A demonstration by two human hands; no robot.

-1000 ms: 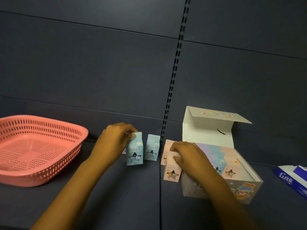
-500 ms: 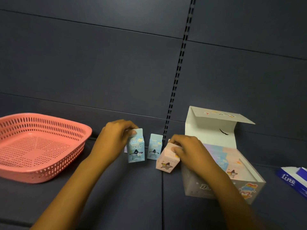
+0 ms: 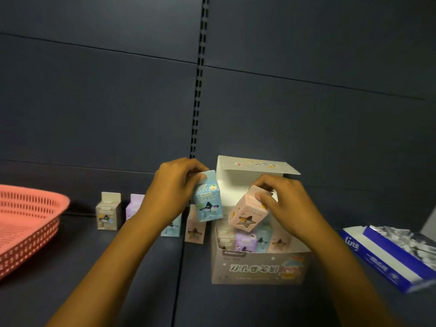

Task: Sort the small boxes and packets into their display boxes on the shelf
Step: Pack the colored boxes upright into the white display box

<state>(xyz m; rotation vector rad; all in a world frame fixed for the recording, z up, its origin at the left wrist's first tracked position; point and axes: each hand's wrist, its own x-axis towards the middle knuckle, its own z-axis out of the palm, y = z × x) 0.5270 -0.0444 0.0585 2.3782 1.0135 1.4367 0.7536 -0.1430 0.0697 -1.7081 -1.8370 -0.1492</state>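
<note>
A pink small box (image 3: 247, 214) is held tilted just above the open top of the display box (image 3: 257, 270), which stands on the dark shelf (image 3: 146, 267) right of centre with its lid flap (image 3: 254, 167) raised at the far side. Inside it, purple, blue and pink small boxes are packed in a row against the near wall, and the room left between them cannot be judged. The pink box is gripped by the right hand (image 3: 283, 204), fingers closed around its upper end. A blue small box (image 3: 208, 200) is held in the air just left of the lid flap, clamped from behind at its top by the closed fingers of the left hand (image 3: 174, 187) — the two held boxes are near each other but apart.

On the shelf behind the left forearm, a grey box (image 3: 108, 213), a purple box (image 3: 134, 206), another blue box (image 3: 171, 228) and another pink box (image 3: 194, 230) stand upright in a loose line. Bare shelf lies near the viewer, in front of the display box.

At the left edge a red perforated basket (image 3: 28, 223) is seen; at the right edge, a blue-and-white carton (image 3: 389, 258).

Chinese characters — 双孔卷笔刨 — are printed on the display box front. "tine" or "line" is read on the carton, not clearly.
</note>
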